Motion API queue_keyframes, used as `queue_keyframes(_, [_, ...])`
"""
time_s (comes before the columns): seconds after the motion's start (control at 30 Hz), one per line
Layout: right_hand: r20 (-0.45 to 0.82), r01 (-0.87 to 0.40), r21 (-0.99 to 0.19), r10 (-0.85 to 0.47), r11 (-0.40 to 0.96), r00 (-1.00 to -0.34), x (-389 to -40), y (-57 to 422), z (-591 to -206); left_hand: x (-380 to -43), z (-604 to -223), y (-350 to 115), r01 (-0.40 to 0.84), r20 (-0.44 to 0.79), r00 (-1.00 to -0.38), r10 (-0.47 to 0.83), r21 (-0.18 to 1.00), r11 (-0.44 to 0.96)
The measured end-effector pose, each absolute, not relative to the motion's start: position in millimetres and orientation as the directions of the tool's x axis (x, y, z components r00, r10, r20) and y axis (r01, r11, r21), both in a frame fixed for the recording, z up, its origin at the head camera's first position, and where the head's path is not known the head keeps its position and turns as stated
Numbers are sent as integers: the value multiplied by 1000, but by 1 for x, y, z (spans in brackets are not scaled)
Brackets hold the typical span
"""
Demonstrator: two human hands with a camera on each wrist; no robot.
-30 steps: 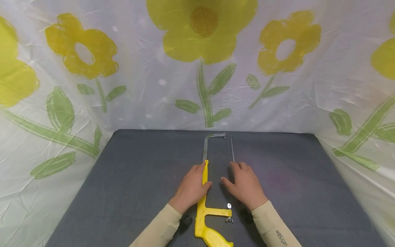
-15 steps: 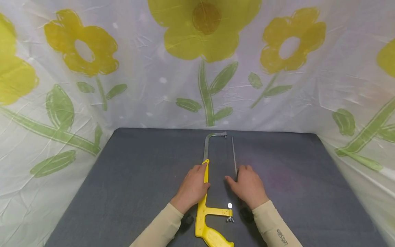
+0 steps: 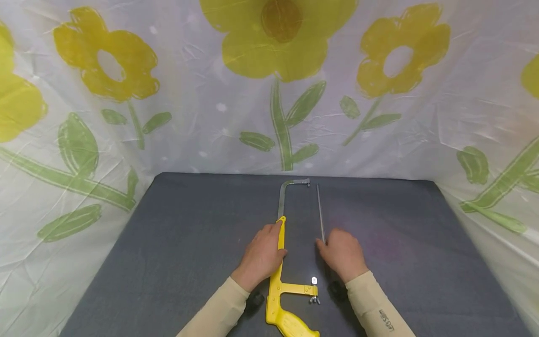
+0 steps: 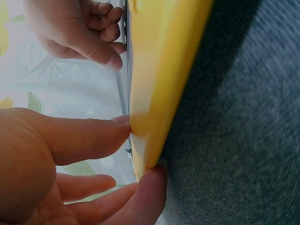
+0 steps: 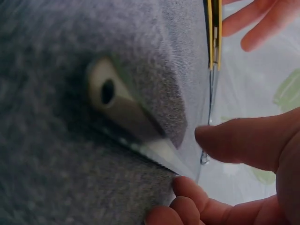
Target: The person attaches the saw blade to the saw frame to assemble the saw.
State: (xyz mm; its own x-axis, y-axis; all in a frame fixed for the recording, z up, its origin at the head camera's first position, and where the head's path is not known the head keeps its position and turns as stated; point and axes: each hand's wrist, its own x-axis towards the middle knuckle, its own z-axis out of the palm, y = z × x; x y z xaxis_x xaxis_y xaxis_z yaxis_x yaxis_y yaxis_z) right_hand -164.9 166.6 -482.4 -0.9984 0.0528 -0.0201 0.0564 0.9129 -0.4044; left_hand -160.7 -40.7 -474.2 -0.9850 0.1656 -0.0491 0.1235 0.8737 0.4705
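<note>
A yellow hacksaw frame with a silver bent end lies on the dark table. My left hand holds its yellow bar, thumb on one side and fingertips on the other, as the left wrist view shows closely. To the right lies a thin hacksaw blade, roughly parallel with the frame. My right hand is at the blade's nearer part with curled fingers. In the right wrist view the blade's holed end points out from between thumb and fingertips, a fingertip right at its toothed edge.
A clamp post with a wing nut sits on the frame's short yellow arm, between my forearms. Behind the dark cloth-covered table hangs a white curtain with yellow flowers, also along both sides.
My right hand has slid back along the blade toward me and its fingers have curled in. The left hand stays on the frame. The head view has shifted slightly.
</note>
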Motion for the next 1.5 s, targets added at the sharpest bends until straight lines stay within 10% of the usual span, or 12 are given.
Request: queue_keyframes(1.5, [-86,146,-427,120,893,-989,-164,167,-480,-157,-475,-38,147,2,-987,161,416,897])
